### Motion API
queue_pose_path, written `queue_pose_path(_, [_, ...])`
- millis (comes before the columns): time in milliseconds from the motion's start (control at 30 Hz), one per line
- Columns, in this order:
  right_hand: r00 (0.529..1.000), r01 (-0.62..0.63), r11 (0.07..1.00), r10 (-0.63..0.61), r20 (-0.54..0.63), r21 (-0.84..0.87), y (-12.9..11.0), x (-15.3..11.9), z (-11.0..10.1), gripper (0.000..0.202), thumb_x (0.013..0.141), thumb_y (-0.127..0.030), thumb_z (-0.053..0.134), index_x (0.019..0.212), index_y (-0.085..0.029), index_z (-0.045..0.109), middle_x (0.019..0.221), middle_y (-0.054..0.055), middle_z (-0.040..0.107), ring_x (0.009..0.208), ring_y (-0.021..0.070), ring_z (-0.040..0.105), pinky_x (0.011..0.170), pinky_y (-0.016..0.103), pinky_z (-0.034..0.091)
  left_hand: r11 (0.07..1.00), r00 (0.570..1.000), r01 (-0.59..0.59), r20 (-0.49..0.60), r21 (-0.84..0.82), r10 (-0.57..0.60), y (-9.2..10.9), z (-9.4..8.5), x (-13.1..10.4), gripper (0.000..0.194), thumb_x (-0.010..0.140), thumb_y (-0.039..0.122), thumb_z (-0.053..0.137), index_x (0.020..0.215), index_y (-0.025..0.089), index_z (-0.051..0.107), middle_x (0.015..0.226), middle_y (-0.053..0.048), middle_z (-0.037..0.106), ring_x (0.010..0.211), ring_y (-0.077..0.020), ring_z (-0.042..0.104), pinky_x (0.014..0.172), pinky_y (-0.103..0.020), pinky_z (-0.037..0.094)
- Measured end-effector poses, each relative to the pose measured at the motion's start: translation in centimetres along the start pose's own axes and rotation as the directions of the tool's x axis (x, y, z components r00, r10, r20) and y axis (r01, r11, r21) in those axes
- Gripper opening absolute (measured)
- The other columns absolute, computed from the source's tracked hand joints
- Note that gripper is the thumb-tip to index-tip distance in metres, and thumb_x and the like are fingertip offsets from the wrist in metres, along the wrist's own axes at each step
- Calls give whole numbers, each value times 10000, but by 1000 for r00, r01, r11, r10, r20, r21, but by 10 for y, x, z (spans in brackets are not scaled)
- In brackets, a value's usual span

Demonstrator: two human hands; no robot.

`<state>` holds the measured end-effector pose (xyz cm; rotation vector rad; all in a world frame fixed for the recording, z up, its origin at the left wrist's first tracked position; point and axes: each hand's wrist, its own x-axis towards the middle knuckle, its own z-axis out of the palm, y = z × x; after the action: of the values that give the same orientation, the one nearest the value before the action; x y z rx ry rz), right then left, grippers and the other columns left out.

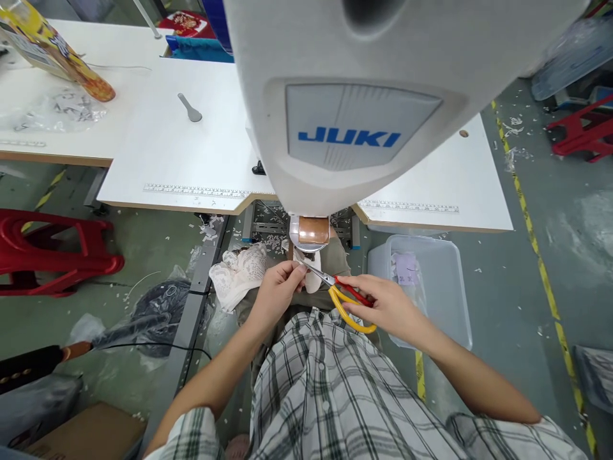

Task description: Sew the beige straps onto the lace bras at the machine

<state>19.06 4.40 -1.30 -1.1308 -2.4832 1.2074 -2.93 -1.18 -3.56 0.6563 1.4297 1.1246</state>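
Note:
My right hand (385, 305) is closed around the scissors (345, 308), which have one red and one yellow handle. Their blades point left, and the tips reach my left hand (278, 291). The thumb and fingers of that hand are pinched together; what they hold is too small to make out. Both hands are just below the head of a white JUKI sewing machine (364, 167). Behind the blades, under the machine's metal end, is a small white piece (313, 280). A bunched cream lace cloth (238, 273) lies left of my left hand.
White tabletops (191, 156) with printed rulers flank the machine. A translucent bin (445, 287) stands on the floor at right. Red stools (57, 249) are at left and far right. A grey metal bar (196, 326) runs along my left side. A yellow snack bag (57, 54) stands upper left.

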Motion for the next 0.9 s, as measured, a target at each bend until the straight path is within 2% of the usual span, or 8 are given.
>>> queue_pose_path(167, [996,-49,998,51,-78,26,8,-17,-8,341,901,-348,583,1228,-292,668,863,24,738,578,168,621,505,297,517,983,999,13,-41,-180,-20,-2,6,-3,383,724,484,703,572,196,500,544,52,438,527,-82,347,555,-240,322])
queue_pose_path(300, [976,-164,985,154,-152,-52,28,-9,-41,315,868,-379,620,1159,-277,689,745,11,713,563,189,628,474,289,486,957,997,50,-44,-284,-65,1,9,-3,405,681,507,732,599,197,485,540,70,391,489,-62,301,496,-223,263])
queue_pose_path(433, [912,-259,905,114,-394,-338,59,39,-86,343,875,-365,608,1177,-215,671,986,96,741,843,288,692,682,371,546,949,998,65,-5,-307,-69,9,16,-4,418,662,544,754,646,177,555,527,80,366,484,-59,307,488,-213,261])
queue_pose_path(533, [891,-226,838,-29,-453,-497,56,61,-109,345,873,-249,572,1184,-122,651,1184,204,676,1074,348,640,907,471,523,965,994,101,63,-242,-88,19,19,-10,481,666,617,751,651,172,569,513,67,410,478,-64,332,476,-212,259])
queue_pose_path(633, [857,-5,888,-233,-460,-459,24,53,-93,305,904,-279,561,1174,-160,639,1091,166,693,1014,288,658,861,426,555,984,975,146,183,-98,-126,24,17,-12,541,706,695,697,632,179,549,486,42,465,447,-72,360,466,-221,268])
queue_pose_path(733, [904,370,890,-411,-116,-268,0,40,-45,216,883,-369,621,1081,-311,686,1007,25,714,944,199,671,775,297,562,971,900,228,365,69,-237,22,17,-5,587,676,748,687,800,176,652,531,-4,581,381,-79,381,418,-228,229])
queue_pose_path(833, [935,320,934,-338,-103,-159,-4,37,-14,142,904,-374,574,930,-343,710,832,-42,687,759,143,640,588,226,500,951,865,148,431,271,-258,16,13,-1,623,743,758,601,928,171,699,492,-10,582,347,-94,367,386,-228,234])
queue_pose_path(900, [947,263,952,-285,-149,-155,2,38,-14,155,901,-354,568,859,-286,700,762,-31,656,697,134,600,569,220,466,921,943,-32,317,388,-101,10,5,0,637,801,747,518,1015,178,711,601,-53,660,443,-156,512,417,-254,363])
